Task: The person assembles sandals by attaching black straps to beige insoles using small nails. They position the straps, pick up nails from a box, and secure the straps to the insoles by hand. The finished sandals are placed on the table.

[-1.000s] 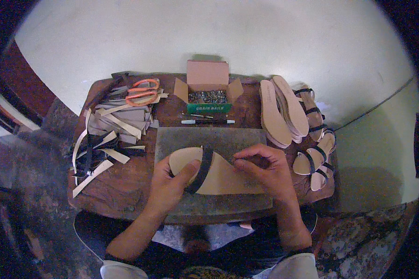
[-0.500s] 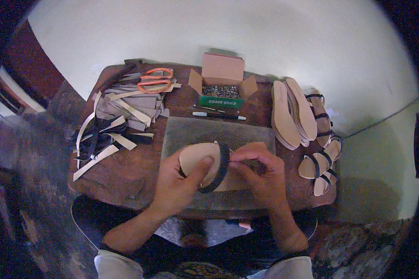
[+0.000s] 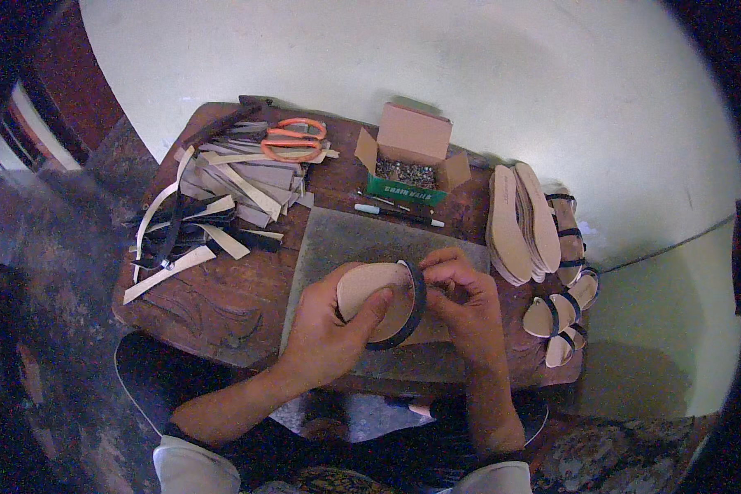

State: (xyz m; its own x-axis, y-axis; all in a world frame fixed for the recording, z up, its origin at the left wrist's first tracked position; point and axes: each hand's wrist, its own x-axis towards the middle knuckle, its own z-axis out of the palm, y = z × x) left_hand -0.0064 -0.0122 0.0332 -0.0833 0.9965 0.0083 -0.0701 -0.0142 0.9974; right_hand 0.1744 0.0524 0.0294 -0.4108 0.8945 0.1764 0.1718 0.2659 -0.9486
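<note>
My left hand grips a tan sandal sole from below, thumb pressed on its face. A dark strap arches over the sole's right side. My right hand pinches that strap at the sole's edge, fingers curled. Both hands hover over a grey stone slab set on the small wooden table.
Tan and dark cut straps lie piled at the table's left, with orange-handled scissors behind them. An open cardboard box of small tacks and a pen sit at the back. Stacked soles and strapped sandals fill the right edge.
The sole has been turned more upright in my left hand and the strap now loops over it. My right hand has shifted closer onto the strap.
</note>
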